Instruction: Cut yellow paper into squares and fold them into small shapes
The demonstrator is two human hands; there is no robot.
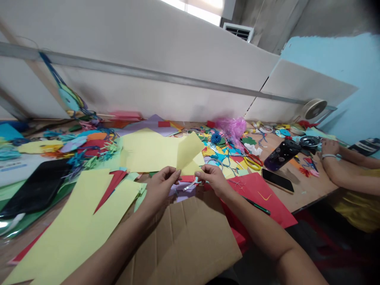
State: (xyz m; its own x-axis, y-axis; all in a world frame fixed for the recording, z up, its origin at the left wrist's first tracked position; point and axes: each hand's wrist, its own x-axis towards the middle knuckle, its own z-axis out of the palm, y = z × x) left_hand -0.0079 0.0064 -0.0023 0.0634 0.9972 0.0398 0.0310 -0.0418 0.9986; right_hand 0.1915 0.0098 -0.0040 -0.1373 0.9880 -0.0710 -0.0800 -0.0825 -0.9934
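The left hand [160,189] and the right hand [212,180] are both raised a little above the worktop [308,196], near its front edge, and each one pinches with thumb and fingers. Between the two hands is a small shiny piece [190,185], but it is too small to tell what it is, or which hand really holds it. Just behind the hands lies a yellow paper sheet [148,152], and one flap [190,152] of it stands folded up.

Under the forearms lies a cardboard sheet [184,241]. Beside the right hand is a red card [261,194] with a green pen [257,206] on it. More yellow paper pieces [71,225] lie on the left side. Further right are yellow-handled scissors [252,162], a black phone [277,180] and a dark water bottle [282,154]. At the right edge, a co-worker's hand [329,147] rests near the bottle. Toward the back edge are pink plastic [233,130], a blue yarn ball [215,138] and a small white fan [314,109].
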